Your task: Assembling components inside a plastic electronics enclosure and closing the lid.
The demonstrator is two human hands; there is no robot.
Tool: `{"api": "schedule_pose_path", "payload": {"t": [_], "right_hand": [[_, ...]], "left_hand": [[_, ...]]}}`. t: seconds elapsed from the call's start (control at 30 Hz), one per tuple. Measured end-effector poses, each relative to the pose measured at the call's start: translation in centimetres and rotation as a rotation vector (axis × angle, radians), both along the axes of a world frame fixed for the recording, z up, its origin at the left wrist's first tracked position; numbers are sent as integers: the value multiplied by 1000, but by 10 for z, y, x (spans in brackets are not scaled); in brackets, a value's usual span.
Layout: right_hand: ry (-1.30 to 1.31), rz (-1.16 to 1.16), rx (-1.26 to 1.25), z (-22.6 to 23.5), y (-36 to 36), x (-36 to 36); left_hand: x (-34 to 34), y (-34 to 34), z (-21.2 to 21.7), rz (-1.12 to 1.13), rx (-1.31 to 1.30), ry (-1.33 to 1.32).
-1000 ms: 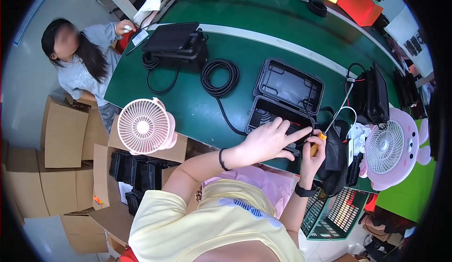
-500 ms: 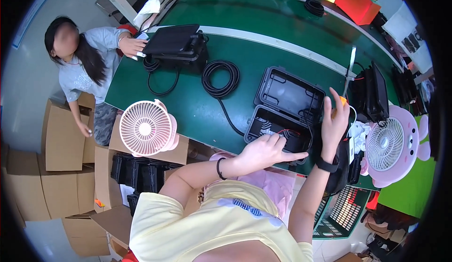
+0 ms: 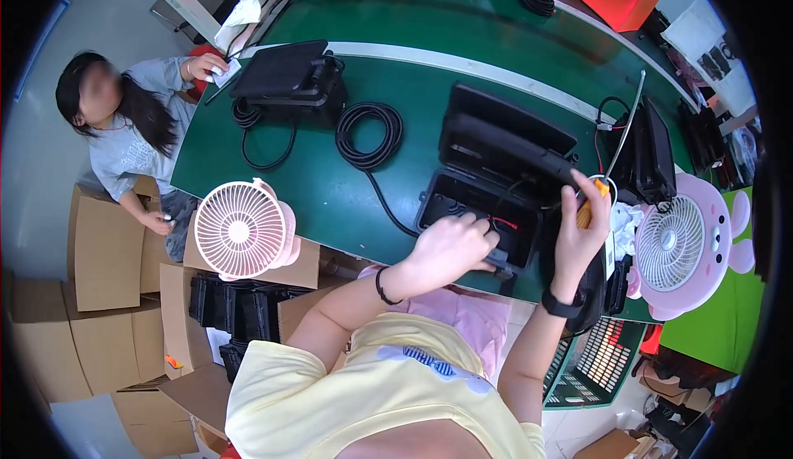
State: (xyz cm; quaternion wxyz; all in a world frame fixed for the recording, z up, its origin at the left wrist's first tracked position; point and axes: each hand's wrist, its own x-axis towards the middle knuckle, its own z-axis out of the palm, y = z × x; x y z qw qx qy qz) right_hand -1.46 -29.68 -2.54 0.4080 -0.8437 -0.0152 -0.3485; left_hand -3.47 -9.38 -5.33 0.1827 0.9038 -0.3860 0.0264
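Note:
A black plastic box (image 3: 524, 236) stands at the near edge of the table, its hinged lid (image 3: 504, 137) raised and tilted over the back of it. Inside lie dark wiring and a short red wire. My left hand (image 3: 450, 244) is closed, fingers curled over the box's near left side, with the thumb at its front rim. In my right hand (image 3: 582, 228) is a screwdriver (image 3: 588, 210) with an orange handle, its long shaft pointing up and away. That hand's fingertips are against the lid's right edge. A black cable (image 3: 388, 199) runs from the box's left side to a coil (image 3: 369, 135).
Another closed black box (image 3: 289, 87) stands at the left, near a co-worker (image 3: 136, 129). A pink fan (image 3: 239, 229) is to my left, and a pink animal-shaped fan (image 3: 681, 244) to my right. Another black case (image 3: 648, 153) stands behind. A green basket (image 3: 595, 364) sits below the table.
The box lid has swung up from lying back, with my right hand at its edge. The screwdriver's shaft now leans further right. My left hand has moved slightly left, its index finger no longer stretched out.

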Motion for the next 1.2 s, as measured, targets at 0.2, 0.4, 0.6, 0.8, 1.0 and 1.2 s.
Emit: {"api": "schedule_pose_path", "payload": {"t": [0.2,0.4,0.6,0.8,1.0,1.2], "right_hand": [[-41,-20,6,-14,14,-18],[3,-11,45,-23,13,-26],[-65,-89,17,-23,19,-19],[-51,-78,23,-24,20,-19],[-40,-77,15,-26,20,-18],[-32,-82,-9,-29,20,-19]], "left_hand": [[7,-5,9,125,-5,-168],[5,49,8,267,-238,-129],[8,65,-3,156,-328,-170],[18,70,-3,114,-196,-300],[29,70,-8,81,-329,-283],[27,62,-9,239,-456,-265]]}}
